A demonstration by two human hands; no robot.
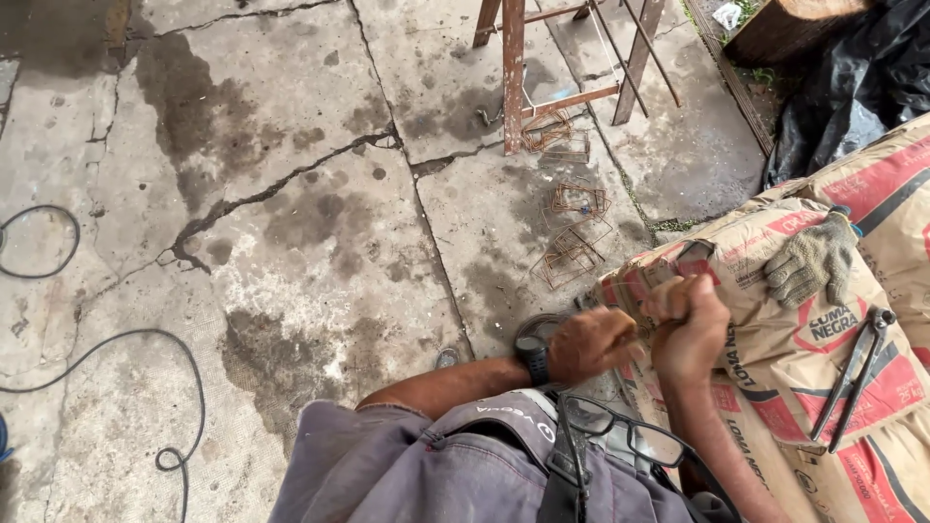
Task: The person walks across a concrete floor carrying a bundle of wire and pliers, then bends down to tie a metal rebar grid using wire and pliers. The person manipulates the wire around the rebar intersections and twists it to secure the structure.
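Cracked, damp-stained concrete floor (291, 194) fills most of the view, with a black cable (145, 387) looping across it well away from the fingers and a rusty metal stand (513, 77) far beyond them. Stacked paper sacks (775, 349) in tan and red lie directly under the fingers — both hands work over the near edge of the top sack.

The left hand (591, 341), a dark watch (533, 360) on its wrist, is curled into a fist, and the right hand (690, 324) is closed just beside it, almost touching. The fingers (678, 291) of the right hand wrap something thin, but what it is stays hidden inside the grip; the same goes for the left.

Just past the fingers of the right hand, a knitted work glove (812, 260) lies flat on the sack. Beside it, further out on the same sack, rests a pair of metal pincers (857, 373) with long handles. Beyond the fingers of the left hand, on the floor, sit several bent rusty wire frames (572, 242) — square loops piled loosely. A pair of glasses (630, 436) hangs on the person's grey shirt, below both hands
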